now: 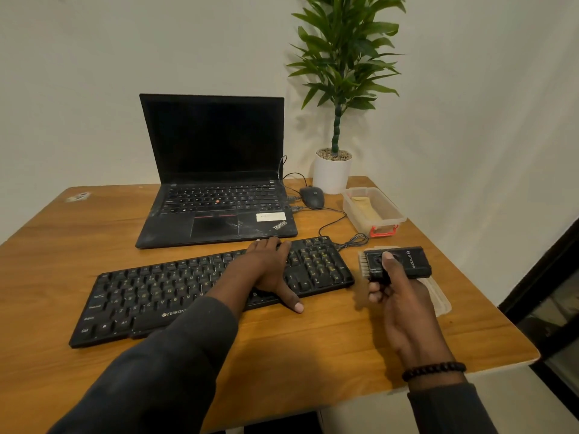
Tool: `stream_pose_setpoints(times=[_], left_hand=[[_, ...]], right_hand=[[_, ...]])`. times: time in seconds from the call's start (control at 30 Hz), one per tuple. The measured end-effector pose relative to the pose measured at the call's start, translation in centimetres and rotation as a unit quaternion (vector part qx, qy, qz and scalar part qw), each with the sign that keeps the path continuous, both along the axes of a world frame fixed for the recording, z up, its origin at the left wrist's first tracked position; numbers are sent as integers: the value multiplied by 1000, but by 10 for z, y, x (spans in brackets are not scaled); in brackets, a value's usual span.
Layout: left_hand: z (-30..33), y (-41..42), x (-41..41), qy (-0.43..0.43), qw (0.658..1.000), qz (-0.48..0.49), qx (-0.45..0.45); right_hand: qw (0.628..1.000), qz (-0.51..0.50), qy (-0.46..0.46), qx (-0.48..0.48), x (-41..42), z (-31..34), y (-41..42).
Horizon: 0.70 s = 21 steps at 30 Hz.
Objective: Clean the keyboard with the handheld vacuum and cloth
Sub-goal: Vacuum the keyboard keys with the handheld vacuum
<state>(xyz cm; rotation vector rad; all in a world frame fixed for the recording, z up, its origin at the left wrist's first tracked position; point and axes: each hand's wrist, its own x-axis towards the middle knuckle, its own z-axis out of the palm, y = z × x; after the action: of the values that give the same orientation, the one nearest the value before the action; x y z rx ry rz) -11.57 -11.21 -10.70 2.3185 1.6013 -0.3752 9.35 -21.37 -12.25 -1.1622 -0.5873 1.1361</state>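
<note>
**Vacuum in hand, keyboard braced: where this could slip**

We see the black keyboard (213,289) lying on the wooden desk (329,333), in front of the open laptop (216,183). Our left hand (272,267) lies flat across its right-centre keys, fingers fairly straight, thumb down over the near edge, pressing rather than gripping. Our right hand (398,296) is curled round the small black handheld vacuum (396,264), thumb on top, brush end pointing towards the keyboard and just beside its right end.

The cloth (366,208) appears to be the yellowish fold in the clear plastic box (374,211) near the desk's far right corner, not yet taken up.

We judge the risks as these. The keyboard's cable (340,223) coils close to the vacuum's path, so a sweep could snag it and tug the keyboard or the mouse (311,197). Our left hand covers keys that need cleaning; unless it shifts, that patch may be missed. The vacuum sits near the desk's right edge, where a loose grip could drop it. The potted plant (336,120) stands well apart.
</note>
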Motion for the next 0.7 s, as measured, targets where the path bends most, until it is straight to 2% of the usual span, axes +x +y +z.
stream_pose_setpoints(times=[0.17, 0.33, 0.5, 0.63, 0.7], left_hand=[[-2, 2, -4, -11, 1000, -4, -8], [2, 6, 3, -63, 998, -1, -8], [4, 7, 11, -63, 998, 8, -4], [4, 7, 10, -41, 998, 46, -9], [5, 5, 11, -23, 998, 60, -8]], right_hand=[[999, 12, -21, 20, 4, -2, 5], [994, 36, -105, 13, 2, 0, 17], [964, 89, -250, 7, 2, 8, 55], [944, 124, -304, 11, -13, 19, 95], [922, 162, -352, 6, -26, 23, 110]])
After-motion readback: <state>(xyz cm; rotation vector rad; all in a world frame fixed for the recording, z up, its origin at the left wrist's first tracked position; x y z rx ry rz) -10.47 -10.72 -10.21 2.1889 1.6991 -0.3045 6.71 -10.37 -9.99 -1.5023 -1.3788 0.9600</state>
